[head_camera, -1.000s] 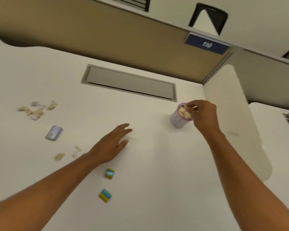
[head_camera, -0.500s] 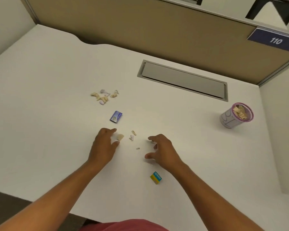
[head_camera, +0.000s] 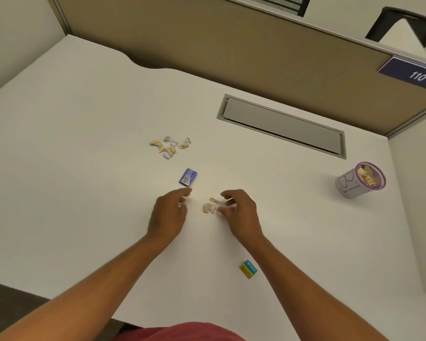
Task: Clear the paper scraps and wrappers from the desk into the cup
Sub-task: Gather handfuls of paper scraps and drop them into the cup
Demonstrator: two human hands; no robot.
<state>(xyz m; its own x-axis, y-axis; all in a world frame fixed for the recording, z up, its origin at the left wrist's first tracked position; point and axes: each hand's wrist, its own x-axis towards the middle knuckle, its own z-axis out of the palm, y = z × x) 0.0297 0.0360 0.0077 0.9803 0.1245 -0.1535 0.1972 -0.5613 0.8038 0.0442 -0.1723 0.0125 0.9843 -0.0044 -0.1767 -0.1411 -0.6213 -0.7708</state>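
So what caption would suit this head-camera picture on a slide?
Both hands, left hand and right hand, close on scraps; cup waits at right.

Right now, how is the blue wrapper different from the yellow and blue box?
The flat blue wrapper lies beyond the left hand; the blocky yellow and blue box sits nearer the person, by the right forearm. The wrapper is all blue, while the box is yellow with a blue top. Both rest untouched on the white desk.

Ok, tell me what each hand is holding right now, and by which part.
Left hand: nothing. Right hand: fingertips closing on the paper scraps on the desk; a firm grip cannot be told.
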